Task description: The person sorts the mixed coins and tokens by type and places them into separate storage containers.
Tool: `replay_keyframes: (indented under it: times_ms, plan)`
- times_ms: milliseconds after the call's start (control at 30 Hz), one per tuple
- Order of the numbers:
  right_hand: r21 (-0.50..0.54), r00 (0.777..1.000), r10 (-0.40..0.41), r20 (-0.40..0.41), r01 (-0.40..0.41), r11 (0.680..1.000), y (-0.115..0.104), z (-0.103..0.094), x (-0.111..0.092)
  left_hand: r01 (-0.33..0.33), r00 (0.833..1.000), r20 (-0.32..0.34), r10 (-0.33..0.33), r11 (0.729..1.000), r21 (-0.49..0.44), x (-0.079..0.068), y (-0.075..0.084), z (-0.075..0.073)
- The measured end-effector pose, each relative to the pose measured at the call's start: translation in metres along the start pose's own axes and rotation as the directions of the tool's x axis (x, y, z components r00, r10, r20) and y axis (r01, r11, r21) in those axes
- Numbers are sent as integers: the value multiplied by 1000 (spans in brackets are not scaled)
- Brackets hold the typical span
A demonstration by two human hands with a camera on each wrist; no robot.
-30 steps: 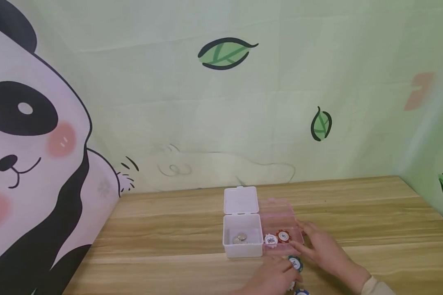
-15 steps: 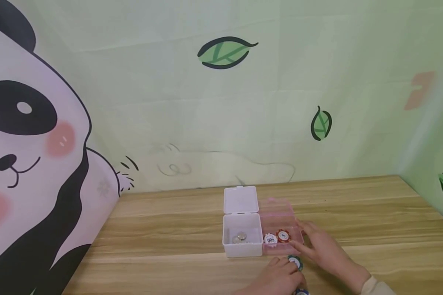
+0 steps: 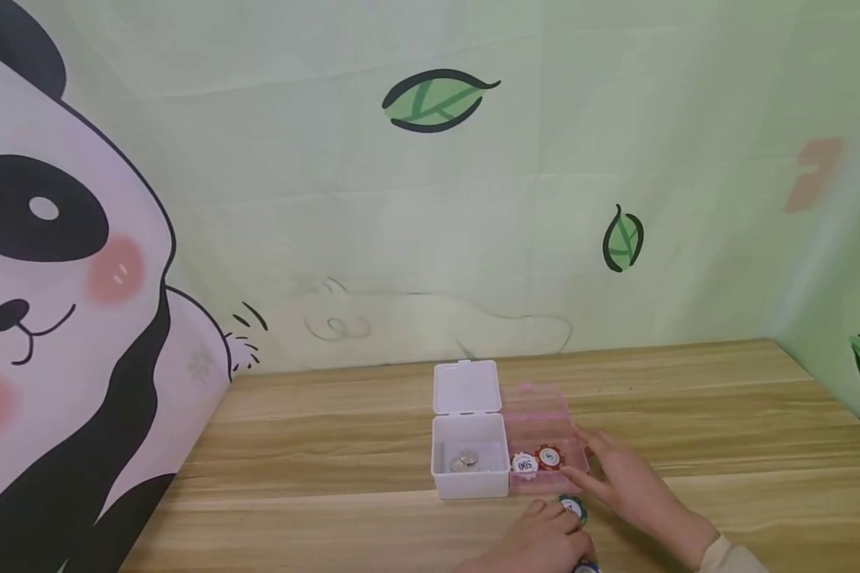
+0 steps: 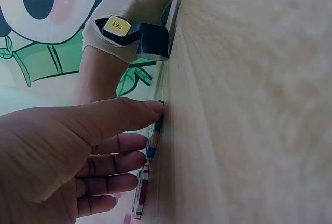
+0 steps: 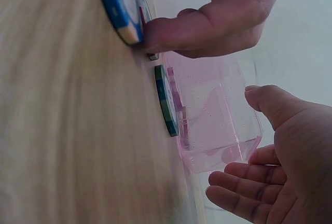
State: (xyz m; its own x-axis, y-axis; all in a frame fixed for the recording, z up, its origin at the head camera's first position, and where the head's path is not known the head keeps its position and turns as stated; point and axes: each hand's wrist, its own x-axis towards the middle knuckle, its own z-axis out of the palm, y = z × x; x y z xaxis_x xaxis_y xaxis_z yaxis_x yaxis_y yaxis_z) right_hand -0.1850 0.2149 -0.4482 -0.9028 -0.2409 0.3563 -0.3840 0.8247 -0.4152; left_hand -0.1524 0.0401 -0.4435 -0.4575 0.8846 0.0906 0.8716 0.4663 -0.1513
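My left hand point(image 3: 537, 537) is low over the table in front of the boxes. Its thumb tip touches the edge of a blue poker chip point(image 4: 154, 136), while the other fingers lie loosely extended by a red-and-white chip point(image 4: 141, 193). A green chip point(image 5: 166, 99) lies just in front of the clear pink box point(image 3: 541, 430). My right hand point(image 3: 627, 485) rests against that box's right side, thumb and fingers spread at its edges. Inside the pink box are a white chip point(image 3: 525, 464) marked 500 and a red chip point(image 3: 549, 457).
A white box point(image 3: 471, 485) stands left of the pink one, touching or almost touching it, with its lid point(image 3: 466, 387) folded back. Several silver coins point(image 3: 467, 458) lie inside. The wooden table point(image 3: 315, 461) ends at a printed cloth backdrop point(image 3: 330, 199).
My left hand has shifted slightly right, covering the chip that showed beside its fingers in the head view. My right hand, both boxes and their contents stay put.
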Motion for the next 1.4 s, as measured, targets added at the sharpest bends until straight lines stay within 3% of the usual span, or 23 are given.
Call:
replay_keyframes:
  times_ms: [633, 1067, 1400]
  plan:
    - [-3, 1000, 1, 1, -1, 1000, 0, 0, 0, 32, 998, 62, -28, 997, -64, 4, 2, -2]
    - [-3, 1000, 4, 0, -4, 1000, 0, 1, -1, 60, 996, 64, -55, 996, -72, 4, 3, -2]
    - [-25, 1000, -9, -15, 8, 1000, -1, 1, 0, 73, 997, 4, -73, 997, 21, 3, 4, -7]
